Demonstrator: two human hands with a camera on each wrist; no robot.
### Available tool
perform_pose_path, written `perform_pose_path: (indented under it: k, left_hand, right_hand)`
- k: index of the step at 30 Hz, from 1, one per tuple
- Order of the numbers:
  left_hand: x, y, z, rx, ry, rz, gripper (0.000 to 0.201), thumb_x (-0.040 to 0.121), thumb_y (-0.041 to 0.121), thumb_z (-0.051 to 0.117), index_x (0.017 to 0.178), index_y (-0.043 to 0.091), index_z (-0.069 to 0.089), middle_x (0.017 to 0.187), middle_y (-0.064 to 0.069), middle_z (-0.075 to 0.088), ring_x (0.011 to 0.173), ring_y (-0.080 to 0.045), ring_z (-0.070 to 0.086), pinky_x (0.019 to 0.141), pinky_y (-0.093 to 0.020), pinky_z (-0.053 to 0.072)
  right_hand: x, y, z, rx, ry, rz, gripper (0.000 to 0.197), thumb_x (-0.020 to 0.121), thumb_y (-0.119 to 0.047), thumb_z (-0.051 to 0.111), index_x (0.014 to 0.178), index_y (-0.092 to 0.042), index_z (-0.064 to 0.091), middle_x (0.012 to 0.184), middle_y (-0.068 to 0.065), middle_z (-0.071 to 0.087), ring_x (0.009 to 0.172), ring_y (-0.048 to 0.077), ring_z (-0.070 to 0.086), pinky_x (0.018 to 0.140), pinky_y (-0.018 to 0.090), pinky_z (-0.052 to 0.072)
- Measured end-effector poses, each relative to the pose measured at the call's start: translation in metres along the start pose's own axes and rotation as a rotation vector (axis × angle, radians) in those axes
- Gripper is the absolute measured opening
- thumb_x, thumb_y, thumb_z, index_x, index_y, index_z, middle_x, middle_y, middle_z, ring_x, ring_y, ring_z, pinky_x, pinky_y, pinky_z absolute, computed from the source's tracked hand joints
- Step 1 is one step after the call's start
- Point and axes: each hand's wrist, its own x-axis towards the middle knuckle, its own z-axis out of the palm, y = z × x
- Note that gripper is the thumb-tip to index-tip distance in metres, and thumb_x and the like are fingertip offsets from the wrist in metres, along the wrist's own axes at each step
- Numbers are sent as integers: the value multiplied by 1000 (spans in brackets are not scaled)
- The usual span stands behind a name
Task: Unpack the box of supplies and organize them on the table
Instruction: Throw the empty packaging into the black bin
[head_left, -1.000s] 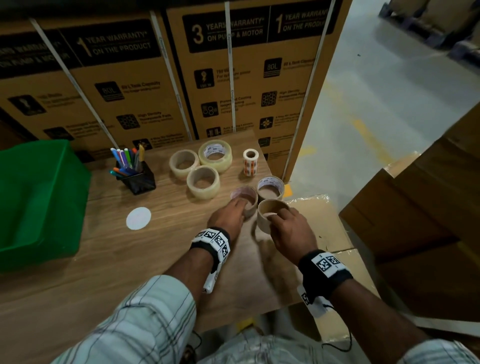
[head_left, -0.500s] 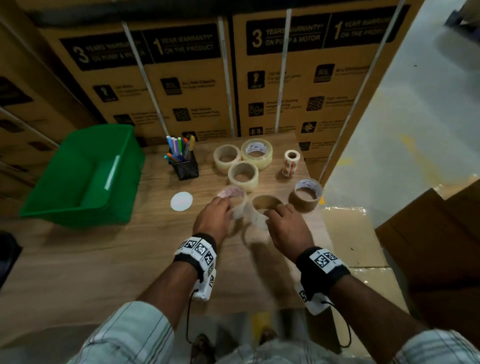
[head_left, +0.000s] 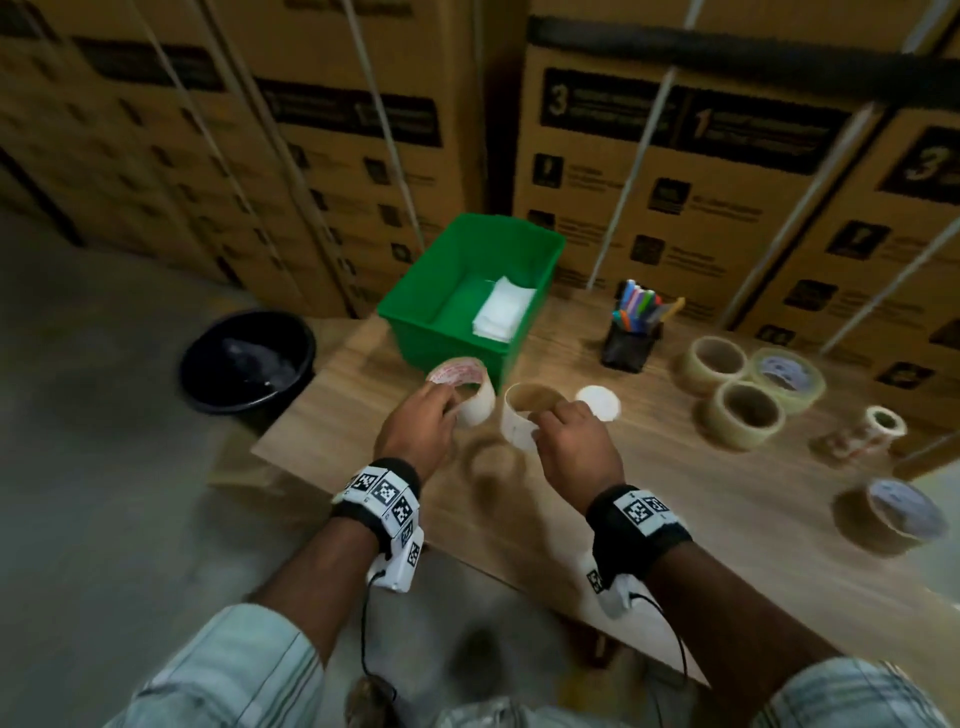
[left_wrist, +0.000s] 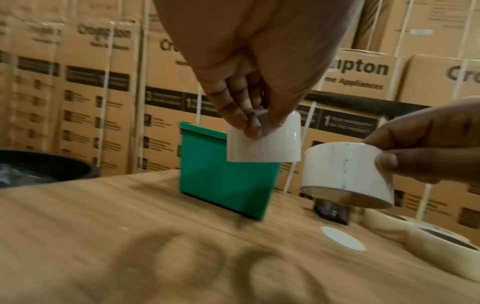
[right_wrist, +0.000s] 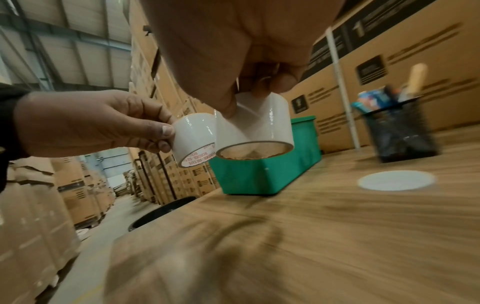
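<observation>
Each hand holds one white tape roll a little above the wooden table (head_left: 675, 519), side by side in front of the green bin (head_left: 415, 322). My left hand (head_left: 441, 410) pinches the roll with red print on its core (head_left: 470, 400) by the rim, fingers inside and thumb outside, plain in the left wrist view (left_wrist: 267, 148). My right hand (head_left: 545, 431) pinches the plain-cored roll (head_left: 522, 421) the same way, shown in the right wrist view (right_wrist: 259, 127). The two rolls almost touch. Their shadows lie on the table below.
The green bin holds white sheets (head_left: 504, 314). To the right stand a mesh pen holder (head_left: 631, 343), a white disc (head_left: 605, 405), three clear tape rolls (head_left: 748, 415), a small sticker roll (head_left: 878, 431) and a brown roll (head_left: 898, 514). A black tub (head_left: 249, 358) sits on the floor past the table's left edge.
Both hands lifted their rolls off the table's right part and carried them left, up to the green bin. The brown roll stayed behind. My view swung left.
</observation>
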Motion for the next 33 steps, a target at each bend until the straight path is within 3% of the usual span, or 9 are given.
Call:
perform_pose_path:
  k: [4,8,15,21,27,31,33]
  left_hand:
    - [-4,-84,-53,1,49,-67,14,90,16,55,101,11,61,110,-12,60,99,-31,57,82,-37,46]
    - [-14,-163,-104,5,82,-149,11,89,16,57,98,12,62,105,-10,62,98,-31,58,80,-37,46]
    - [-27,-272,-172,27,149,-321,13,91,18,54,103,16,61,113,-6,61,99,-28,59,83,-37,50]
    - [-9,-331,-183,8,162,-403,14,91,16,53,101,15,64,110,-6,64,95,-28,60,80,-36,50]
    - [39,-376,-181,14,37,-443,18,93,17,50,103,13,64,112,-9,64,99,-30,60,81,-36,49]
    - [76,-398,-180,-17,-97,-436,28,92,15,52,116,18,65,127,-5,61,115,-26,56,96,-31,43]
    - [94,-407,-178,-29,-174,-459,32,92,16,51,121,22,62,131,-6,59,118,-28,55,98,-32,42]
  right_hand:
    - [58,-82,29,-4,-38,-55,24,83,-17,57,105,-13,66,100,12,66,83,34,56,71,39,49]
    - [112,-168,60,26,-63,-117,24,86,-20,54,106,-12,65,107,12,65,86,33,54,73,40,50]
    - [176,-284,104,123,-148,-199,37,92,-23,50,129,-20,55,128,8,58,115,29,50,99,39,42]
    - [230,-323,136,36,-226,-208,38,92,-25,48,130,-22,54,126,5,59,107,28,49,90,38,43]
    - [292,-335,184,20,-358,-176,37,94,-25,46,129,-22,56,123,5,60,110,26,48,92,37,44]
    - [329,-342,215,31,-522,-110,44,92,-23,47,136,-25,51,127,8,59,116,29,49,97,39,45]
    - [343,-345,230,57,-604,-77,47,92,-22,47,139,-29,47,132,7,57,120,29,49,100,40,45]
